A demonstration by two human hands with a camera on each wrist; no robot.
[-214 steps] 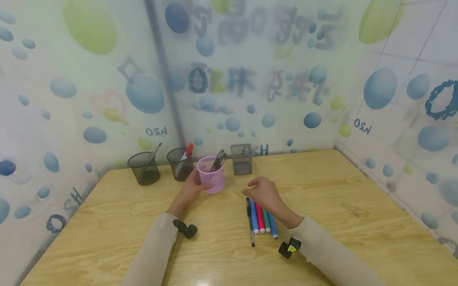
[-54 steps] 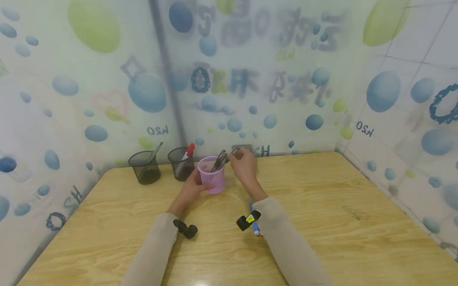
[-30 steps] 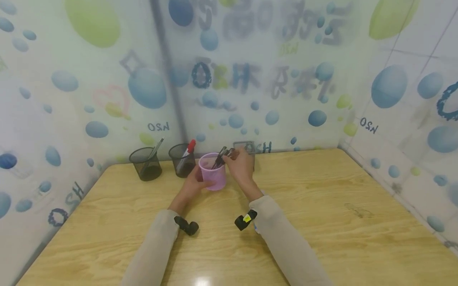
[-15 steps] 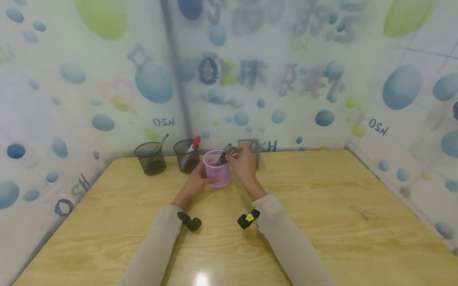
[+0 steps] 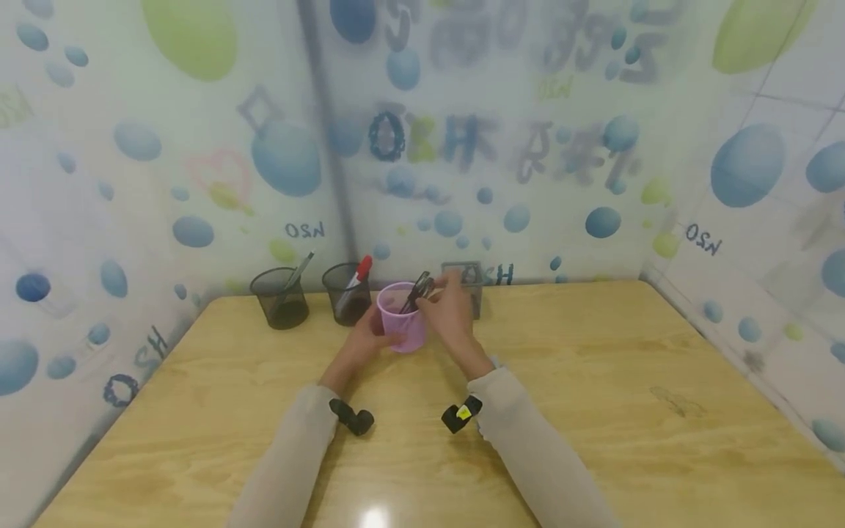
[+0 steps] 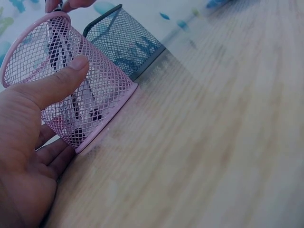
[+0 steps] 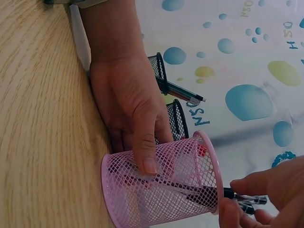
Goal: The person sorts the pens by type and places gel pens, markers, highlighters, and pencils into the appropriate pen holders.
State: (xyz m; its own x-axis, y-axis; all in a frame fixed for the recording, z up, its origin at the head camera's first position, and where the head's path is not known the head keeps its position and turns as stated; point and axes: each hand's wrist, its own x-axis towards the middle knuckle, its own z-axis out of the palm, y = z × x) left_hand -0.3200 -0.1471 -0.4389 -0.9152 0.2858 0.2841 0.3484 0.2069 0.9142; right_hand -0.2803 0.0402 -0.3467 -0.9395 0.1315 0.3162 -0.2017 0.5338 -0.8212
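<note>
My left hand (image 5: 366, 343) grips the pink mesh pen cup (image 5: 407, 336), which stands on the table, with the thumb (image 6: 71, 71) across its near side. Several black pens (image 5: 417, 290) lean inside it, their tops poking above the rim. At that rim, my right hand (image 5: 452, 312) pinches a black pen (image 7: 229, 193) between thumb and fingers, right beside the other pen tops. The pens' lower ends show through the mesh in the left wrist view. My right forearm covers the spot where the markers lay.
Two black mesh cups stand to the left: one (image 5: 284, 312) with a grey pen, the other (image 5: 346, 304) with a red-capped marker (image 5: 361, 271). Behind my right hand is a square grey mesh holder (image 5: 477, 299). A patterned wall (image 5: 528, 242) borders the table (image 5: 574, 381).
Earlier my right hand was over the markers and black pen on the table. It went to the pink cup with a pen and has since lowered it toward the rim. My left hand kept its grip.
</note>
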